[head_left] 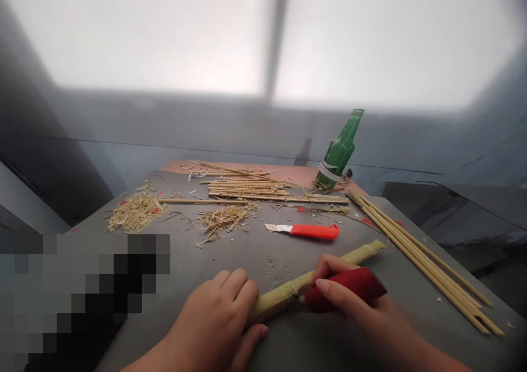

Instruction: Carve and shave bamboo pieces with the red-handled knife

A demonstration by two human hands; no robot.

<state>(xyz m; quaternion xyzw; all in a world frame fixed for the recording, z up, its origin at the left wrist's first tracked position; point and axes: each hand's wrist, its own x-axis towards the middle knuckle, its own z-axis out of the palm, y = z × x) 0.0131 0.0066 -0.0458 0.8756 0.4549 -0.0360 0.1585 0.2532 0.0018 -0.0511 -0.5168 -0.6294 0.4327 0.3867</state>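
A thick yellow-green bamboo stalk (pixel 284 295) with a ringed joint lies slantwise over the near part of the table, its far end pointing right. My left hand (pixel 218 306) is closed round its near end. In my right hand (pixel 346 295) is a carving tool with a dark red handle (pixel 349 289), its tip near the joint of the stalk. The working end of the tool is too small and blurred to make out. Beyond the hands lies a red utility knife (pixel 315 230) with its blade out to the left.
Shavings (pixel 138 210) are heaped at left, with a smaller pile (pixel 226 218) in the middle. Thin sticks (pixel 247 188) lie across the back. Longer canes (pixel 424 262) run along the right edge. A green glass bottle (pixel 340 155) stands at the back right by the wall.
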